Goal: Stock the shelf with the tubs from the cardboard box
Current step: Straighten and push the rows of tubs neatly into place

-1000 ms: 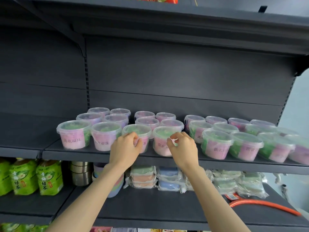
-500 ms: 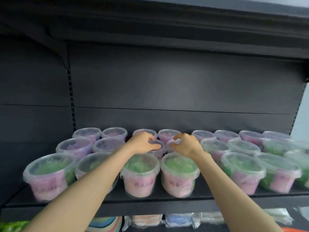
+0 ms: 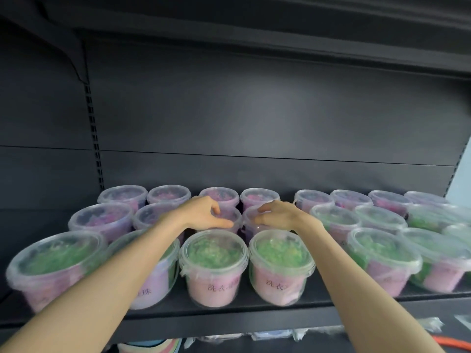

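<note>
Three rows of clear lidded tubs fill the dark shelf (image 3: pixel 229 317), holding green or purple beads, with pink labels on the front ones. My left hand (image 3: pixel 204 215) reaches over the front row and curls round the near rim of a middle-row purple tub (image 3: pixel 230 215). My right hand (image 3: pixel 277 216) grips the rim of the neighbouring middle-row tub (image 3: pixel 249 215) in the same way. Two green front tubs (image 3: pixel 213 253) (image 3: pixel 280 254) stand under my wrists. No cardboard box is in view.
The shelf above (image 3: pixel 254 34) overhangs closely, and a bracket (image 3: pixel 76 59) juts out at upper left. Tubs press in on both sides of my hands. Below the shelf edge lie wrapped packets (image 3: pixel 267 336) and an orange hose (image 3: pixel 453 343).
My hands left the front-row tubs and reached back to the two middle-row tubs. The view moved closer and higher, so the lower shelf has mostly dropped out of sight.
</note>
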A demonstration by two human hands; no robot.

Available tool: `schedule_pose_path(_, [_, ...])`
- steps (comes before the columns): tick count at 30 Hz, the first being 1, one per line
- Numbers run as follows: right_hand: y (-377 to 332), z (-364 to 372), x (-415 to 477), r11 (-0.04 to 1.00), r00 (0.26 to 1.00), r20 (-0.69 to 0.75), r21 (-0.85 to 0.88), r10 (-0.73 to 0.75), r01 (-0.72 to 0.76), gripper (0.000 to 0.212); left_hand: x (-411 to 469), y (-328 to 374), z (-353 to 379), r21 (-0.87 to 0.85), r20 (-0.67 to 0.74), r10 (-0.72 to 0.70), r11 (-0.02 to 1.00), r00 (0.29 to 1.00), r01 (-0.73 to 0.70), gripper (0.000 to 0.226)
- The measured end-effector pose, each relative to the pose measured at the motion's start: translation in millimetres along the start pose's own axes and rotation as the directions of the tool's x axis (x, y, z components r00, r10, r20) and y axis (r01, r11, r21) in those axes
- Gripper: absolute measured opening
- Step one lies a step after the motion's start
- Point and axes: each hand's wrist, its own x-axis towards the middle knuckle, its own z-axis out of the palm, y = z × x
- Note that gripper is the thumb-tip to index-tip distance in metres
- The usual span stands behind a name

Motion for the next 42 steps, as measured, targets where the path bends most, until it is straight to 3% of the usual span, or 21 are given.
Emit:
schedule_pose_path(5, [4.4, 6.7, 7.3, 1.0, 0.999, -0.041, 0.016, -0.003, 0.004, 0.051, -1.4, -5.2, -1.5, -0.11, 0.076, -0.009, 0.994, 0.997, 0.018, 0.055])
schedule_pose_path(10, [10.0, 12.1, 12.6, 0.999, 0.999, -0.027, -0.01, 0.039, -0.04, 0.056, -0.6, -0.7, 3.9, -0.097, 0.026, -0.005, 0.995, 1.0, 0.008, 0.048])
schedule_pose_path(14, [12.7, 20.4, 22.6, 0.995, 0.995, -0.091, -0.085, 0.041, -0.049, 0.076, -1.9, -0.5, 3.7, -0.11, 0.025, -0.001, 0.994, 1.0, 0.004, 0.046])
schedule_pose_path(18, [15.2, 21.3, 23.7, 0.992, 0.993, -0.041, -0.054, 0.108, -0.111, 0.046, -0.9, -3.0, 5.8, -0.125, 0.021, -0.007, 0.992, 1.0, 0.01, 0.047])
schedule_pose_path(20, [16.1, 19.2, 24.3, 0.991, 0.99, -0.047, -0.033, 0.131, -0.133, 0.046, -0.9, -3.2, 6.1, -0.123, 0.026, -0.004, 0.992, 1.0, 0.007, 0.047])
schedule_pose_path(25, [14.9, 11.8, 27.0, 0.978, 0.997, -0.035, -0.192, 0.072, -0.077, 0.077, 8.8, -6.6, 1.6, -0.097, 0.074, 0.012, 0.995, 0.997, -0.005, 0.038])
schedule_pose_path(28, [13.1, 3.1, 37.2, 0.987, 0.995, -0.095, -0.151, 0.042, -0.056, 0.063, 26.0, -10.0, -5.2, -0.159, 0.013, 0.035, 0.987, 0.999, -0.032, 0.022])
schedule_pose_path(31, [11.2, 1.5, 60.4, 0.996, 0.996, -0.084, -0.092, -0.013, 0.005, 0.033, 51.3, -10.9, -7.2, -0.147, -0.074, 0.001, 0.989, 0.997, -0.011, 0.024])
schedule_pose_path(33, [8.4, -2.2, 74.8, 0.995, 0.997, -0.071, -0.098, -0.029, 0.022, 0.025, 70.3, -12.5, -5.3, -0.119, -0.086, -0.023, 0.993, 0.996, 0.013, 0.029])
schedule_pose_path(38, [15.4, -7.7, 106.7, 0.99, 1.0, 0.0, -0.138, -0.001, 0.001, 0.049, 103.2, -14.6, 1.5, -0.017, 0.019, -0.035, 0.999, 0.999, 0.035, 0.052])
schedule_pose_path(42, [16.5, -5.9, 125.4, 0.981, 0.999, 0.015, -0.195, 0.029, -0.026, 0.062, 118.4, -20.9, -1.3, 0.032, 0.05, -0.024, 0.999, 0.998, 0.023, 0.048])
